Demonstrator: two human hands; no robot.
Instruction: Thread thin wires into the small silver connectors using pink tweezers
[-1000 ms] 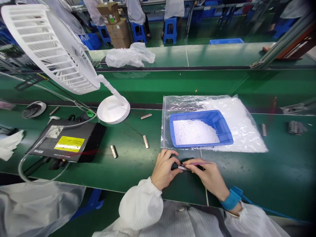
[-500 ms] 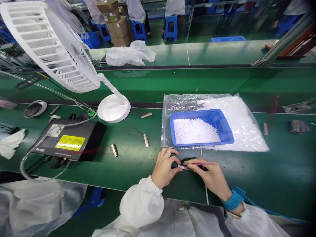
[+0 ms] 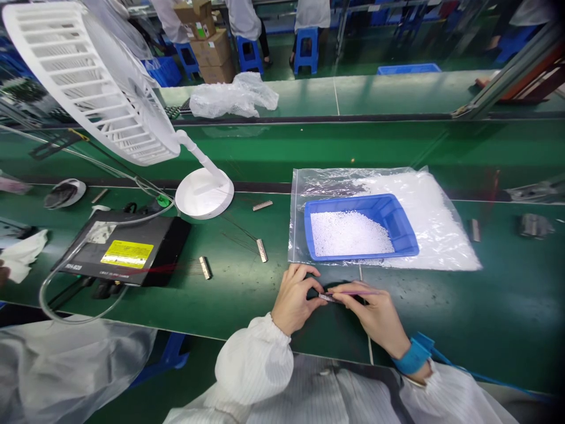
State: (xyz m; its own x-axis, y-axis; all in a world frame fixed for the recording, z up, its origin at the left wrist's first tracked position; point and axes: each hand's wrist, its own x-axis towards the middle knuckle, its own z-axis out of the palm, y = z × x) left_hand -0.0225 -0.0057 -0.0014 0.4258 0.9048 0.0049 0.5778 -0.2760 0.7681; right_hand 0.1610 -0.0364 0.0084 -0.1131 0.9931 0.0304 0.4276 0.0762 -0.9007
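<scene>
**A:** what've the fingers (image 3: pixel 305 272) got?

**B:** both sets pinching; L hand (image 3: pixel 293 295) has thumb + forefinger closed on a small metal strip (image 3: pixel 326 298); R hand (image 3: pixel 373 315) pinches a thin pink-handled tool (image 3: pixel 357 292), its tip at the strip; touching or just beside, can't tell from my end.

**A:** step in hand?

**B:** fine work on the strip, L hand steadying it, R hand working the tool at it; looks to me like the next move calls for a firm, steady pinch on both sides, no rush.

**A:** which way's it point?

**B:** long axis runs approx L–R across my view, slight tilt down to the R; tool lies nearly in line w/ it, coming in from the R.

**A:** where's it sit?

**B:** between both hands, over the green counter (image 3: pixel 494 309); gap beneath it hard to judge; just in front of the near edge of a zip bag (image 3: pixel 296 235).

**A:** and further out?

**B:** blue wrist strap (image 3: pixel 412 355) on R wrist; blue tray (image 3: pixel 353 203) of white granules (image 3: pixel 348 234) on the bag; loose metal bars (image 3: pixel 262 250) off to the L; past those a black box (image 3: pixel 168 250) + white desk fan (image 3: pixel 88 76).
</scene>
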